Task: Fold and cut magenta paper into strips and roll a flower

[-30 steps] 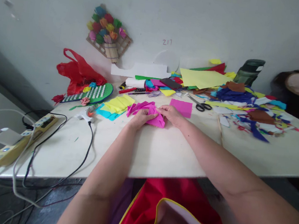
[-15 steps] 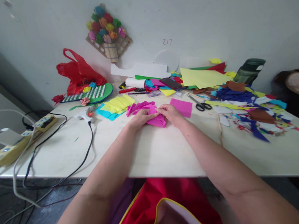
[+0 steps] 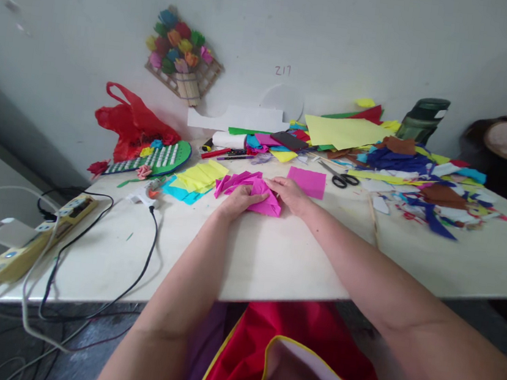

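A creased sheet of pink paper [image 3: 272, 206] lies under both hands near the middle of the table. My left hand [image 3: 239, 202] is closed on its left side, thumb pressed on top. At the upper right edge, the fingertips of my right hand [image 3: 288, 193] pinch the same sheet. Several folded pink pieces [image 3: 237, 180] lie just behind and left of my left hand, partly hidden. Beyond my right hand rests a flat pink square [image 3: 308, 182].
Scissors [image 3: 340, 178] and a thin stick [image 3: 373, 222] lie to the right, by heaped paper scraps [image 3: 441, 198]. Yellow sheets [image 3: 200, 175] over blue ones [image 3: 184, 190] sit left. A glue gun [image 3: 146, 194] with a black cord and a power strip [image 3: 39, 241] occupy the left side.
My right fingers have shifted slightly, and the pink sheet's upper edge between the hands sits a little differently. My left hand has hardly moved.
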`<state>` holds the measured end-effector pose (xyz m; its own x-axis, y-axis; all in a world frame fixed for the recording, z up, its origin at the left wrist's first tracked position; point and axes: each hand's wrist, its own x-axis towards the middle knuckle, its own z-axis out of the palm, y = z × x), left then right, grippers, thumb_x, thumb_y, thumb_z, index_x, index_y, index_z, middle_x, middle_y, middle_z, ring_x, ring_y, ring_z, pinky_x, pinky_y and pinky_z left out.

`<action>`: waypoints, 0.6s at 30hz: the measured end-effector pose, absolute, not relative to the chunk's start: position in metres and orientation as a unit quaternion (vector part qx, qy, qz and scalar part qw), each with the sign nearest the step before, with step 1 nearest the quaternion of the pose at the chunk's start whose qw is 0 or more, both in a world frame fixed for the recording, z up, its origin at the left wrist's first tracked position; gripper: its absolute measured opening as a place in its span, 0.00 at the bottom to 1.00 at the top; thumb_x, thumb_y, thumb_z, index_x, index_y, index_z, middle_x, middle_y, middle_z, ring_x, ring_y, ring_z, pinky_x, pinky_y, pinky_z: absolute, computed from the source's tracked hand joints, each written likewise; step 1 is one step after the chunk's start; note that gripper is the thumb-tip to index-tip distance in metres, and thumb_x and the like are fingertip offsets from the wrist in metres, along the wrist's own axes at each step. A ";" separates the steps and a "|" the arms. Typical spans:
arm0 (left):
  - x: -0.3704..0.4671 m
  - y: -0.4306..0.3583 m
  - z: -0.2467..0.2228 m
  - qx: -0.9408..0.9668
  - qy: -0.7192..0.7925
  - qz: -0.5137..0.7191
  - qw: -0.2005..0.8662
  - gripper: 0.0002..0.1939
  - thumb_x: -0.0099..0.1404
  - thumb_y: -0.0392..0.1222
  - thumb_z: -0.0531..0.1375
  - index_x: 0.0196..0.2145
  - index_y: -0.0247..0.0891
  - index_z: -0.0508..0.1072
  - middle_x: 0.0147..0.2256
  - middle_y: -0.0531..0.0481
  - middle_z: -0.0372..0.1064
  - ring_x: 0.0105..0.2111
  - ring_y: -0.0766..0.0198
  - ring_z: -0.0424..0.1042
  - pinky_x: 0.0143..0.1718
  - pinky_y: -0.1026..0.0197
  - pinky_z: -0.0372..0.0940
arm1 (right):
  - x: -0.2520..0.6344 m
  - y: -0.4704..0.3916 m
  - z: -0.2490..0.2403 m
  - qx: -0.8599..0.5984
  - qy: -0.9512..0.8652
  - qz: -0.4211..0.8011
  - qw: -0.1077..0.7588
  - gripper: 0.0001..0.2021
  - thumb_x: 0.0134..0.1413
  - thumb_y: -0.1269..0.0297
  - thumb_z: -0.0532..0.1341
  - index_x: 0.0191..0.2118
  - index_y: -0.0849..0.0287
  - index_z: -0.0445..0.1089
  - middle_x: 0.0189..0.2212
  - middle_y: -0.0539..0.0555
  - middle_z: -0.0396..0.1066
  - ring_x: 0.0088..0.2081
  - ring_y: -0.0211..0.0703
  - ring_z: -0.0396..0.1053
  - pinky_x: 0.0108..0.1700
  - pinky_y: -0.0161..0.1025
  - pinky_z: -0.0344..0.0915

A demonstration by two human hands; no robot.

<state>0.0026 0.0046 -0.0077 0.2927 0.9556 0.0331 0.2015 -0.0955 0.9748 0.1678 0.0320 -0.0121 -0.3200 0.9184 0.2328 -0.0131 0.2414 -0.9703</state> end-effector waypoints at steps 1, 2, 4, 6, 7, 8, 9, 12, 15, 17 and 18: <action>0.002 0.004 -0.007 0.635 0.455 0.377 0.498 0.16 0.49 0.51 0.65 0.29 0.34 0.74 0.24 0.52 0.69 0.22 0.69 0.64 0.23 0.66 0.57 | 0.168 0.032 -0.012 -0.351 -0.634 0.511 0.463 0.18 0.43 0.49 0.61 0.22 0.59 0.60 0.17 0.44 0.55 0.21 0.33 0.52 0.25 0.34 0.49; 0.002 0.003 -0.006 0.635 0.455 0.375 0.499 0.16 0.49 0.51 0.65 0.29 0.34 0.74 0.24 0.52 0.69 0.22 0.69 0.64 0.22 0.66 0.57 | 0.168 0.032 -0.013 -0.349 -0.630 0.517 0.463 0.18 0.42 0.49 0.62 0.22 0.59 0.60 0.17 0.43 0.55 0.21 0.33 0.52 0.25 0.34 0.49; 0.002 0.002 -0.005 0.637 0.456 0.372 0.498 0.16 0.49 0.51 0.65 0.29 0.34 0.74 0.24 0.52 0.69 0.22 0.70 0.63 0.22 0.67 0.57 | 0.168 0.031 -0.012 -0.351 -0.624 0.523 0.463 0.18 0.41 0.49 0.63 0.22 0.59 0.60 0.17 0.44 0.55 0.22 0.32 0.52 0.25 0.34 0.50; 0.002 0.002 -0.004 0.638 0.457 0.370 0.498 0.16 0.49 0.51 0.65 0.29 0.34 0.74 0.24 0.52 0.69 0.22 0.70 0.63 0.22 0.67 0.57 | 0.167 0.031 -0.012 -0.354 -0.622 0.523 0.463 0.18 0.40 0.49 0.63 0.23 0.60 0.61 0.18 0.44 0.56 0.22 0.33 0.53 0.26 0.33 0.51; 0.002 0.001 -0.004 0.636 0.457 0.371 0.499 0.16 0.49 0.51 0.65 0.29 0.35 0.74 0.24 0.52 0.69 0.22 0.70 0.63 0.22 0.67 0.57 | 0.167 0.031 -0.012 -0.356 -0.624 0.520 0.463 0.17 0.40 0.50 0.63 0.23 0.60 0.61 0.18 0.44 0.57 0.23 0.33 0.54 0.26 0.33 0.51; 0.003 0.001 -0.004 0.635 0.456 0.371 0.502 0.16 0.50 0.51 0.65 0.29 0.35 0.74 0.24 0.52 0.69 0.22 0.69 0.63 0.22 0.67 0.57 | 0.167 0.032 -0.012 -0.357 -0.629 0.512 0.464 0.17 0.41 0.50 0.63 0.23 0.60 0.62 0.19 0.45 0.58 0.23 0.33 0.54 0.27 0.33 0.52; 0.003 0.001 -0.003 0.634 0.455 0.371 0.503 0.16 0.50 0.52 0.64 0.29 0.36 0.74 0.24 0.52 0.69 0.22 0.69 0.63 0.21 0.67 0.57 | 0.167 0.033 -0.012 -0.359 -0.636 0.500 0.465 0.16 0.41 0.51 0.62 0.23 0.60 0.62 0.19 0.45 0.59 0.24 0.34 0.55 0.27 0.34 0.53; 0.003 -0.001 0.000 0.641 0.460 0.365 0.495 0.15 0.51 0.52 0.64 0.26 0.36 0.73 0.22 0.52 0.67 0.20 0.70 0.61 0.19 0.66 0.55 | 0.166 0.035 -0.013 -0.368 -0.664 0.449 0.471 0.14 0.44 0.53 0.60 0.23 0.60 0.63 0.21 0.46 0.60 0.25 0.35 0.57 0.29 0.34 0.54; 0.004 -0.003 0.002 0.643 0.467 0.366 0.484 0.16 0.50 0.52 0.65 0.22 0.35 0.70 0.19 0.52 0.65 0.18 0.71 0.59 0.18 0.66 0.53 | 0.163 0.037 -0.014 -0.384 -0.688 0.390 0.476 0.13 0.47 0.54 0.57 0.23 0.59 0.61 0.21 0.46 0.59 0.27 0.36 0.57 0.30 0.34 0.55; 0.004 -0.002 0.001 0.639 0.461 0.369 0.494 0.15 0.50 0.51 0.65 0.23 0.35 0.70 0.20 0.52 0.65 0.19 0.70 0.60 0.20 0.65 0.55 | 0.162 0.037 -0.015 -0.398 -0.705 0.341 0.478 0.12 0.48 0.56 0.55 0.22 0.58 0.59 0.20 0.46 0.58 0.26 0.37 0.57 0.30 0.35 0.54; 0.004 -0.001 -0.001 0.636 0.455 0.370 0.501 0.15 0.50 0.50 0.65 0.24 0.35 0.71 0.20 0.51 0.65 0.20 0.70 0.61 0.21 0.65 0.56 | 0.161 0.037 -0.015 -0.406 -0.713 0.317 0.476 0.12 0.49 0.57 0.55 0.22 0.57 0.58 0.20 0.46 0.58 0.26 0.37 0.56 0.30 0.35 0.54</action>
